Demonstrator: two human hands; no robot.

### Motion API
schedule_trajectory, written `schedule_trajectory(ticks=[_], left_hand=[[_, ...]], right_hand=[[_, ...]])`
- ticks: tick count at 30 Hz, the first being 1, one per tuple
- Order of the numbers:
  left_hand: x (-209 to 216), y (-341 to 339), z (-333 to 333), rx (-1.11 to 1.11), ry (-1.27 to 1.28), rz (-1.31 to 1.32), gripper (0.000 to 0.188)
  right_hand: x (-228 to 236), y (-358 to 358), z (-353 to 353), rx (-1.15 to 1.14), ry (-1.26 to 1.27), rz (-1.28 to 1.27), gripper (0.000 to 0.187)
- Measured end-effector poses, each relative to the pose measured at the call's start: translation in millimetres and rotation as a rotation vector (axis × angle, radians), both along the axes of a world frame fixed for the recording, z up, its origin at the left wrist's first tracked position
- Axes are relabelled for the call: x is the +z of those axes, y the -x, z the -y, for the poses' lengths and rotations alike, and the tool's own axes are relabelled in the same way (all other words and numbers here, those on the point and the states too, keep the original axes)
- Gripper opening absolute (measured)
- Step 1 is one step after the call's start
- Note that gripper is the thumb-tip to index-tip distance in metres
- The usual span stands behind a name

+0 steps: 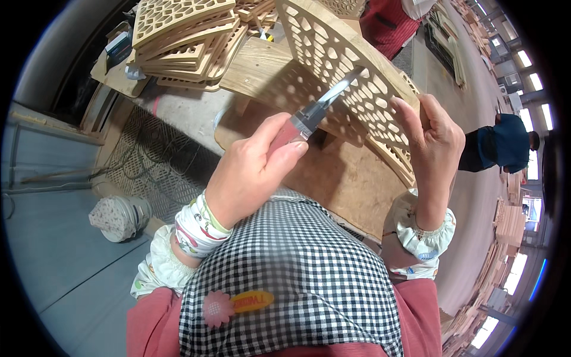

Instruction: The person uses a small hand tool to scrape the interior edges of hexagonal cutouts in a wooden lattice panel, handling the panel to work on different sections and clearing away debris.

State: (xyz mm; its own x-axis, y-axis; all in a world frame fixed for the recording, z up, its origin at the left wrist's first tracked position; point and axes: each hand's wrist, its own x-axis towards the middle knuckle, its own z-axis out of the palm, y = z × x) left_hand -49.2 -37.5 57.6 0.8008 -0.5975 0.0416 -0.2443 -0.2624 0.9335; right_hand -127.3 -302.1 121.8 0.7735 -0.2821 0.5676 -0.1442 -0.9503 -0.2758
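Note:
My left hand is closed round the red handle of a hand tool with a black collar and a narrow silvery blade-like end. The far end of this tool reaches the face of a curved wooden panel pierced with many rounded holes; whether its tip sits inside a hole, I cannot tell. The panel stands tilted on the work surface. At its right edge, my right hand pinches it between thumb and fingers. Beneath it, another perforated wooden piece shows in part.
Stacked perforated panels stand at the back left. A plain board lies behind the tool on the worktable. A whitish bucket stands low at left. One person is at far right; a red garment shows at the back.

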Motion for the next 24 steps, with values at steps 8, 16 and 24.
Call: schedule_trajectory(ticks=[8,16,24], left_hand=[[5.0,2.8,6.0,-0.011,-0.038,-0.032,0.048],[14.0,2.4,9.1,0.028,-0.082,0.001,0.047],[10.1,-0.9,12.2,-0.001,-0.028,-0.035,0.047]], right_hand=[[1.0,0.8,2.7,-0.009,-0.011,-0.002,0.051],[3.8,2.0,-1.7,-0.025,-0.021,-0.032,0.050],[1.5,2.7,2.8,-0.010,-0.048,-0.013,0.047]])
